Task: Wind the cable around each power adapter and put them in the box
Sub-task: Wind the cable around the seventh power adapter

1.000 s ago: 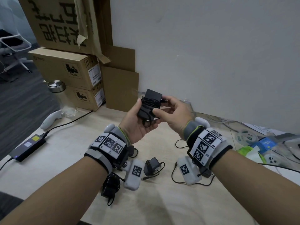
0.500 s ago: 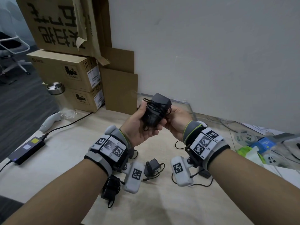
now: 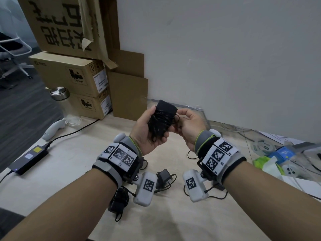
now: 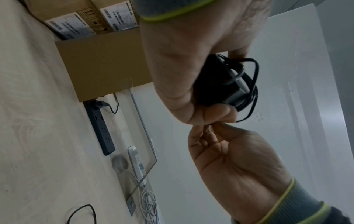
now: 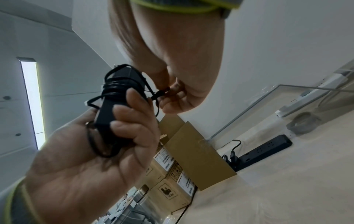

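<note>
A black power adapter (image 3: 163, 117) with its cable wound round it is held above the table. My left hand (image 3: 144, 134) grips it from the left, fingers curled round its body (image 5: 113, 106). My right hand (image 3: 188, 126) is just to its right and pinches the loose cable end (image 5: 159, 93) between thumb and fingers. Two more adapters (image 3: 163, 176) (image 3: 118, 200) lie on the table under my wrists, cables loose. A brown cardboard box (image 3: 128, 94) stands against the wall behind the hands.
Stacked cartons (image 3: 73, 75) fill the back left, with a glass bottle (image 3: 66, 105) and a white controller (image 3: 52, 129) in front. A black power brick (image 3: 29, 157) lies at the left edge. A black power strip (image 4: 101, 128) runs along the wall. Clutter (image 3: 278, 157) sits right.
My right hand came off the top of the adapter and now pinches the cable end at its right side. The adapter has tilted slightly in my left hand.
</note>
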### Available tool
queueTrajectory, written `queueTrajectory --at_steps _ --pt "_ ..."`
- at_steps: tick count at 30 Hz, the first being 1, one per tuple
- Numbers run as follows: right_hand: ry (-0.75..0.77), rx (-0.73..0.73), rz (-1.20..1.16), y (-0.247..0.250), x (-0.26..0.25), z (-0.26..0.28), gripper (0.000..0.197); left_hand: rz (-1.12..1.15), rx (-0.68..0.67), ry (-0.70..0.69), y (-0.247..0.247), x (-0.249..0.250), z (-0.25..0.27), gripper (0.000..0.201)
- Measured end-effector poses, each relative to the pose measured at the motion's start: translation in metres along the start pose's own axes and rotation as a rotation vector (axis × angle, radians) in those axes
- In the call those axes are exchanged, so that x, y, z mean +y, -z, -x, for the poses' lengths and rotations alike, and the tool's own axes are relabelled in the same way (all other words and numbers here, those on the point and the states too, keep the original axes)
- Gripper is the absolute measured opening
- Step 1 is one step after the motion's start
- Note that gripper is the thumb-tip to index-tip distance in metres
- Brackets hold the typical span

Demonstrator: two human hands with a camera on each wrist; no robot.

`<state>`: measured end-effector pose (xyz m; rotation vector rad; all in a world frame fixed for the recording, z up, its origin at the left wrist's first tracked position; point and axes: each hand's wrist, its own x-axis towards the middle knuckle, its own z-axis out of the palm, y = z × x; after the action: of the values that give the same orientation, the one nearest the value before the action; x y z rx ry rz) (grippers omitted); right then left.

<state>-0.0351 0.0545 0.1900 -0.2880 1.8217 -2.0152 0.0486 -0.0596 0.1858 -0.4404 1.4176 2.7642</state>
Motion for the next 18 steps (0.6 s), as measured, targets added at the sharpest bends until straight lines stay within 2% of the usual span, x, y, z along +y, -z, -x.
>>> queueTrajectory --at_steps 2,8,10,12,18 --pt "0.030 0.009 0.008 0.0004 -0.0004 0.0023 0.026 0.008 0.020 -0.011 -0.0010 0.0003 -0.0011 0.064" --pt "0.136 -0.084 0.069 0.0002 0.0018 0.0096 0.038 0.065 0.085 -0.041 -0.0025 0.0026 -0.0032 0.055" --pt "0.203 -0.054 0.134 -0.0028 0.0025 0.0103 0.033 0.075 0.106 -0.047 -0.0047 0.0017 -0.0044 0.053" --pt "0.255 0.005 0.182 -0.0056 0.0030 0.0094 0.016 0.073 0.104 -0.048 -0.0059 0.0011 -0.0050 0.054" --pt "0.292 0.074 0.263 -0.0063 0.0071 0.0050 0.022 0.045 0.061 -0.050 -0.0072 0.0000 -0.0040 0.059"
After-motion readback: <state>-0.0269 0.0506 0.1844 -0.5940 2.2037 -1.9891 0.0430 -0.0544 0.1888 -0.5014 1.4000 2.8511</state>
